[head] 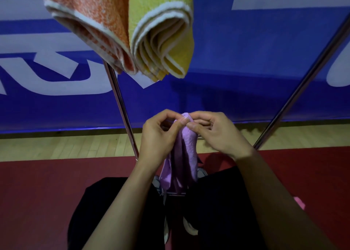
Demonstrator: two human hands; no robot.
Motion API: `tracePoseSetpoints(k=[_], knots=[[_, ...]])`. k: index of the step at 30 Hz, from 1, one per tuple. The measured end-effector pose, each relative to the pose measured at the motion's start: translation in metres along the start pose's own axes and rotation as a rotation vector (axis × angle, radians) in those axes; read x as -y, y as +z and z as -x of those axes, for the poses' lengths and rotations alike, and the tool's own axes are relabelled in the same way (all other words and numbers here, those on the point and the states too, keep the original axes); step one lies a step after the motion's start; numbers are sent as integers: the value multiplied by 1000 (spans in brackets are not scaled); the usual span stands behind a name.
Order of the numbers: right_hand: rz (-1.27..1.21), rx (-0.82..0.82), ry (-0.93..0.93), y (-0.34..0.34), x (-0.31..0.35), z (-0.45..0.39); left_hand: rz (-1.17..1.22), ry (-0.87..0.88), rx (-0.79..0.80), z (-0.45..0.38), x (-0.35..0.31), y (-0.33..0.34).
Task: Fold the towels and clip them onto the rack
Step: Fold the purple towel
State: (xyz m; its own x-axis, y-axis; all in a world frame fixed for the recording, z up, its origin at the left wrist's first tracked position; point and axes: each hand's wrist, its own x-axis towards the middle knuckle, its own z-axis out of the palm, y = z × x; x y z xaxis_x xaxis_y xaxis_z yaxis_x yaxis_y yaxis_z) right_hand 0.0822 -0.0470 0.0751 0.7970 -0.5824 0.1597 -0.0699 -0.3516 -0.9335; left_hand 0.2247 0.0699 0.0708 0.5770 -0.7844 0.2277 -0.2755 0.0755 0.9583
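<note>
Here, both hands met at the top of a folded lilac terry towel (184, 151): left hand (161, 134) and right hand (217, 132) pinched its upper fold, apparently squaring edges for clipping, near two folded towels already hung, orange terry (91, 26) and yellow terry (166, 32).

orange towel (91, 22) and yellow towel (162, 22) tops cropped, clips unseen
</note>
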Motion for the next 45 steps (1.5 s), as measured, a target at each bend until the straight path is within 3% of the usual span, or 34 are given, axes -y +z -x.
tracePoseSetpoints(k=[6, 10, 15, 21, 26, 30, 33, 36, 40, 45], knots=[[27, -3, -8, 0, -5, -1, -30, 37, -5, -3, 2, 2], [75, 12, 9, 1, -8, -3, -96, 67, 105, -5, 6, -1], [151, 17, 42, 4, -11, -3, -223, 132, 73, -2, 9, -2], [54, 206, 189, 15, -17, -5, -432, 209, 53, -6, 12, -9], [734, 513, 349, 16, -15, 1, -418, 175, -84, -12, 14, -22], [884, 614, 420, 13, -10, 5, -325, 71, -263, -17, 13, -41], [914, 663, 391, 9, -12, 5, -336, 6, -301, -17, 13, -50], [757, 629, 380, 3, -15, 7, -349, -11, -312, -15, 13, -53], [562, 403, 230, -2, -19, 6, -313, -70, -321, -17, 11, -63], [181, 189, 192, -1, -13, 5, -250, -56, -103, -15, 5, -62]])
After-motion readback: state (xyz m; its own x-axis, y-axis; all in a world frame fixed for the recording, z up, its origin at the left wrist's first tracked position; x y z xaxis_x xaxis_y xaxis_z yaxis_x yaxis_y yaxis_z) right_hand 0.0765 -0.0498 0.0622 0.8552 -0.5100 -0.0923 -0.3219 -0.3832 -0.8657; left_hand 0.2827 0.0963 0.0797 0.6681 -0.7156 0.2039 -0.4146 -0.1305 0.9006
